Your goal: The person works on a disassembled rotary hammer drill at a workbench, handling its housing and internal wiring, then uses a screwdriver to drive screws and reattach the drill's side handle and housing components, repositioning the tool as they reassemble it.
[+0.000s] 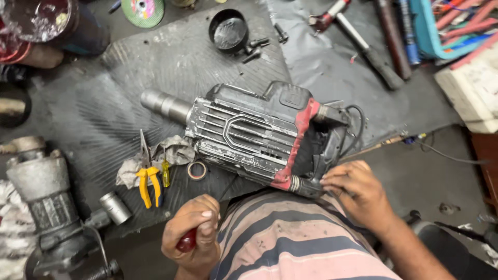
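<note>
Striped shirt fabric (290,243) fills the bottom edge. A red-handled screwdriver (188,239) is gripped tight in the left hand (193,228), its shaft angled toward the demolition hammer (259,137) lying on the rubber mat (155,78). The hammer's rear handle is touched by the right hand (355,189), fingers curled loosely. Yellow-handled pliers (148,184) lie just beside a rag (174,151).

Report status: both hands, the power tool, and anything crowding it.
Left hand gripping red-handled tool. Right hand on demolition hammer handle end. Hammer lies on its side on mat. Yellow pliers, rag beside it.
</note>
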Tool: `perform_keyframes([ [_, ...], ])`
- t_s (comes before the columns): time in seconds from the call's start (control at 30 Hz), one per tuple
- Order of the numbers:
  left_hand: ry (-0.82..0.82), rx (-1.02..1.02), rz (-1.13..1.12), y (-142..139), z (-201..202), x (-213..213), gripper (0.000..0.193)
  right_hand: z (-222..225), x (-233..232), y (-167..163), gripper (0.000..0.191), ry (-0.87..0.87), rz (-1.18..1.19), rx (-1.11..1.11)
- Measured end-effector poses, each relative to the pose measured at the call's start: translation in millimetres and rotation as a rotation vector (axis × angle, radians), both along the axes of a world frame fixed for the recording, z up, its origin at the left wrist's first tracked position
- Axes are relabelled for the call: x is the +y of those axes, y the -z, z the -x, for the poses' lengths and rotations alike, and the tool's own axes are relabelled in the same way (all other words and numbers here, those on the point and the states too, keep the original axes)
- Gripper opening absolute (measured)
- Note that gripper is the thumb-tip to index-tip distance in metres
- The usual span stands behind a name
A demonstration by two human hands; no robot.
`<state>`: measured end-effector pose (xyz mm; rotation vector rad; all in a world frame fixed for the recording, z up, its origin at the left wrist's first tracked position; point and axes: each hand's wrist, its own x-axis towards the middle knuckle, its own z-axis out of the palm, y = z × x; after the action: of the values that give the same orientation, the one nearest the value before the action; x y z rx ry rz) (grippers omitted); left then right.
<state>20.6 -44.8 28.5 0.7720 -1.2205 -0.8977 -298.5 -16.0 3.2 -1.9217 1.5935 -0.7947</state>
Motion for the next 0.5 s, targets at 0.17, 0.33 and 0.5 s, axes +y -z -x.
perform_keyframes([
  [0.17,0.176,-0.038,0.114,-6,-16,2,0.014,-34,44,-1,0.018,0.127,0.059,0.102],
  [0.33,0.293,-0.103,0.178,-4,-30,6,0.014,-56,62,6,0.016,0.244,0.147,0.164],
  [0.5,0.362,-0.128,0.197,-3,-37,14,0.015,-69,70,8,0.015,0.331,0.189,0.182],
])
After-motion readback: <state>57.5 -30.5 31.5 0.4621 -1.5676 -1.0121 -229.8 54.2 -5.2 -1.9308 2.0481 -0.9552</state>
